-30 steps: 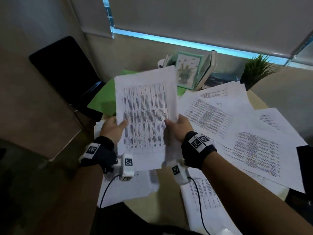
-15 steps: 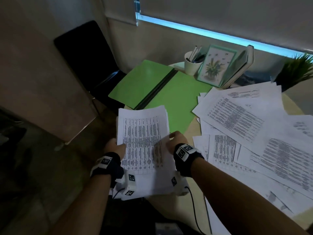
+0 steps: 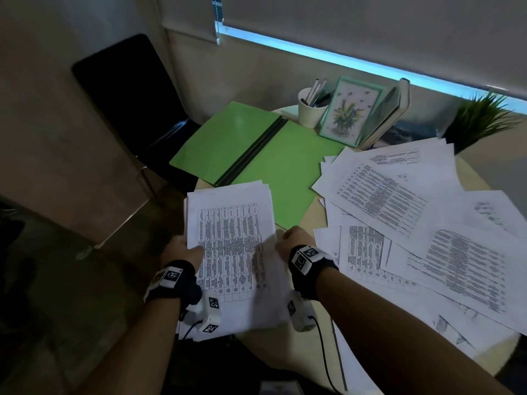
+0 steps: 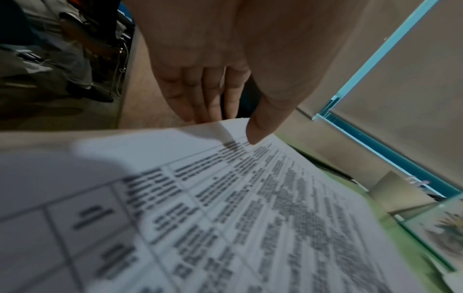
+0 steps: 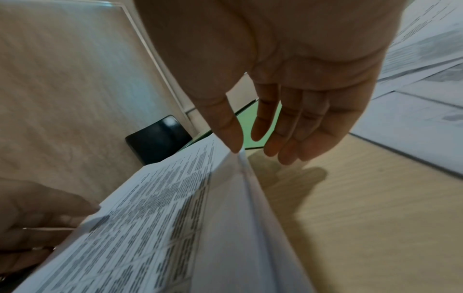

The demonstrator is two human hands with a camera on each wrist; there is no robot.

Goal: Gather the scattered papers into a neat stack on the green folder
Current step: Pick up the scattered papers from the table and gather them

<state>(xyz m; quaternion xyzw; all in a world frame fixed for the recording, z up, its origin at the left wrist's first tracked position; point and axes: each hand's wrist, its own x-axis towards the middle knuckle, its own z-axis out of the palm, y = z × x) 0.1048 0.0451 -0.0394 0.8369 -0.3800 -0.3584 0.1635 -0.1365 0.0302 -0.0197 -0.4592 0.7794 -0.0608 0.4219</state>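
A stack of printed papers (image 3: 231, 252) sits between my hands at the near left edge of the table, its far edge overlapping the open green folder (image 3: 285, 166). My left hand (image 3: 194, 249) pinches the stack's left edge: in the left wrist view the thumb (image 4: 255, 134) lies on top and the fingers (image 4: 198, 103) go underneath. My right hand (image 3: 285, 240) is at the right edge. Its thumb (image 5: 233, 136) touches the stack's edge (image 5: 240, 158), while its straight fingers (image 5: 288, 142) hang beside it over the table. Several loose sheets (image 3: 399, 223) lie overlapped on the right.
Behind the folder stand a white cup of pens (image 3: 310, 112), a framed flower picture (image 3: 350, 112) and a leaning book (image 3: 399, 106). A potted plant (image 3: 482, 118) sits at the far right. A black chair (image 3: 128, 104) stands left of the round wooden table (image 3: 310, 220).
The stack, held up on end one second ago, has come down to lie nearly flat at the table's near left edge. Both hands stay at its sides.
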